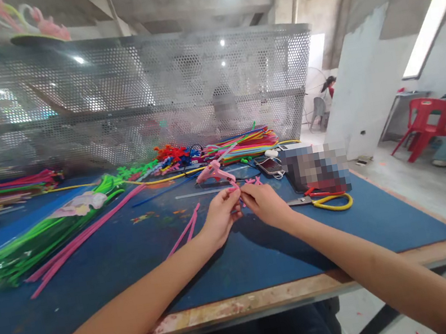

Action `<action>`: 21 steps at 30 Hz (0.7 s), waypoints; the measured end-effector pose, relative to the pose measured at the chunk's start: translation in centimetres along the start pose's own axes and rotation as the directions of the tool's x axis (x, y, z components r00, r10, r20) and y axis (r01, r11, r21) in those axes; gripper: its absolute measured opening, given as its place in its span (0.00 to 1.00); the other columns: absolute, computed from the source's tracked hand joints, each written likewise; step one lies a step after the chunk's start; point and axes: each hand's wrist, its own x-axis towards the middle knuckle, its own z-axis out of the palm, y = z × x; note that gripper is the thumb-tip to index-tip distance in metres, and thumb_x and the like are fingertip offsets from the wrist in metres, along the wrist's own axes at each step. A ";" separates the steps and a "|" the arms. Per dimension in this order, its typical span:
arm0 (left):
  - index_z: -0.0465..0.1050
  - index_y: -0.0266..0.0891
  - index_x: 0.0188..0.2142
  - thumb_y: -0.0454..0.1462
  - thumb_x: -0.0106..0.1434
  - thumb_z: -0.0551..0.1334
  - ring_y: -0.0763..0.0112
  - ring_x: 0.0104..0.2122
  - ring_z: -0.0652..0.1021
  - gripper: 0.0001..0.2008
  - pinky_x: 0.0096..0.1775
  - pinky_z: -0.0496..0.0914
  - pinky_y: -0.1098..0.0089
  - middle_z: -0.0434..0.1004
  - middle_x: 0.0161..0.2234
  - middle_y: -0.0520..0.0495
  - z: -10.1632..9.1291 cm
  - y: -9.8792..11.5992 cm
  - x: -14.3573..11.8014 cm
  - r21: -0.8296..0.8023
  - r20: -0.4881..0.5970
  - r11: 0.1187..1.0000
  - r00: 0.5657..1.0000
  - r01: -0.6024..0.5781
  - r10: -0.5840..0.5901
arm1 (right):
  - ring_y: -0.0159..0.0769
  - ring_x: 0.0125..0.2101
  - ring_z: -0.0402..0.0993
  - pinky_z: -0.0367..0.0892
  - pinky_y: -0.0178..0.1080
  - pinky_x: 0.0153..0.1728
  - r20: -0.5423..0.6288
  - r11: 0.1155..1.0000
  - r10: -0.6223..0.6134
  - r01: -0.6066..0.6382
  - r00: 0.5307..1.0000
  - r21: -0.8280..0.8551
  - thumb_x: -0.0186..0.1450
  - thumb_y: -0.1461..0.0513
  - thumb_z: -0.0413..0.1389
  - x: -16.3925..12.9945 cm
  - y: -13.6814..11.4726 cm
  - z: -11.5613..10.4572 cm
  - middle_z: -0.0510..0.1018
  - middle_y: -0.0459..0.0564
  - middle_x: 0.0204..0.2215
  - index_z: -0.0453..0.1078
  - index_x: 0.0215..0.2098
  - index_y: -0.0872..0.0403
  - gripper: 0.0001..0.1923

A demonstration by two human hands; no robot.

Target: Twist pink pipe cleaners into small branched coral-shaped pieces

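Note:
My left hand [219,216] and my right hand [264,204] meet over the blue mat [136,261], fingertips pinched together on a small pink pipe-cleaner piece [236,189]. Just behind them lies a pink glue gun [214,173]. Two pink pipe cleaners [186,231] lie on the mat to the left of my left hand. Scissors with yellow and red handles [327,202] lie to the right of my right hand.
Green pipe cleaners in a bag [38,238] and long pink ones [84,236] lie at the left. Mixed coloured bundles [245,143] sit along a perforated metal screen [131,102]. A phone [269,166] lies behind. A red chair [423,125] stands at the right.

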 end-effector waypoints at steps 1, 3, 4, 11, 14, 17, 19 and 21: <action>0.67 0.36 0.30 0.42 0.47 0.68 0.83 0.20 0.65 0.16 0.22 0.62 0.80 0.64 0.21 0.58 -0.1 -0.1 0.1 0.017 -0.016 1.000 1.000 -0.021 0.022 | 0.29 0.24 0.67 0.54 0.31 0.26 0.001 0.997 0.007 -0.007 1.000 0.077 0.65 0.66 0.44 0.0 0.1 0.0 0.73 0.47 0.23 0.65 0.28 0.56 0.11; 0.68 0.36 0.29 0.42 0.47 0.68 0.82 0.21 0.67 0.15 0.23 0.62 0.80 0.65 0.23 0.56 -0.4 -0.1 0.3 0.037 -0.041 0.998 0.998 -0.054 0.055 | 0.29 0.22 0.67 0.57 0.31 0.26 0.036 0.967 0.041 -0.049 0.998 0.252 0.65 0.64 0.45 0.0 0.2 0.1 0.71 0.45 0.20 0.65 0.26 0.55 0.12; 0.68 0.36 0.29 0.42 0.47 0.68 0.81 0.22 0.68 0.15 0.23 0.63 0.80 0.66 0.23 0.56 -0.6 -0.1 0.5 0.040 -0.045 0.997 0.997 -0.064 0.066 | 0.29 0.21 0.68 0.59 0.31 0.25 0.072 0.934 0.070 -0.091 0.995 0.347 0.65 0.63 0.45 0.1 0.4 0.3 0.71 0.45 0.20 0.64 0.25 0.55 0.12; 0.68 0.34 0.26 0.40 0.44 0.69 0.77 0.26 0.72 0.15 0.30 0.67 0.76 0.70 0.25 0.53 -1.4 0.0 1.3 -0.011 -0.125 0.994 0.987 -0.104 0.102 | 0.31 0.22 0.72 0.66 0.33 0.24 0.246 0.708 0.205 -0.316 0.948 0.632 0.63 0.57 0.46 0.2 1.4 1.3 0.73 0.46 0.24 0.65 0.27 0.54 0.12; 0.68 0.34 0.26 0.38 0.42 0.70 0.77 0.26 0.73 0.15 0.33 0.69 0.73 0.72 0.25 0.53 -1.6 0.2 1.5 -0.065 -0.145 0.988 0.981 -0.140 0.130 | 0.30 0.22 0.71 0.64 0.32 0.25 0.201 0.823 0.138 -0.225 0.970 0.522 0.63 0.59 0.46 -0.1 1.4 1.5 0.74 0.46 0.23 0.65 0.26 0.54 0.11; 0.69 0.35 0.29 0.36 0.41 0.71 0.78 0.25 0.73 0.16 0.33 0.69 0.74 0.74 0.25 0.53 -1.7 0.5 1.6 -0.081 -0.153 0.988 0.981 -0.134 0.121 | 0.29 0.22 0.70 0.60 0.31 0.25 0.191 0.918 0.053 -0.123 0.980 0.376 0.64 0.61 0.46 -0.3 1.3 1.6 0.74 0.46 0.22 0.66 0.26 0.55 0.12; 0.70 0.34 0.30 0.35 0.39 0.71 0.78 0.25 0.74 0.17 0.33 0.69 0.74 0.75 0.25 0.52 -1.8 0.7 1.8 -0.062 -0.164 0.990 0.979 -0.129 0.118 | 0.29 0.22 0.69 0.58 0.31 0.26 0.184 0.959 0.035 -0.084 0.982 0.269 0.64 0.62 0.45 -0.4 1.2 1.4 0.74 0.46 0.22 0.68 0.26 0.55 0.12; 0.70 0.34 0.29 0.34 0.39 0.71 0.77 0.25 0.74 0.17 0.32 0.69 0.74 0.75 0.25 0.51 -2.0 0.9 2.0 -0.011 -0.168 0.991 0.977 -0.133 0.129 | 0.29 0.23 0.68 0.56 0.31 0.26 0.169 0.984 0.049 -0.076 0.984 0.158 0.64 0.64 0.45 -0.3 1.3 1.1 0.74 0.46 0.22 0.69 0.27 0.55 0.12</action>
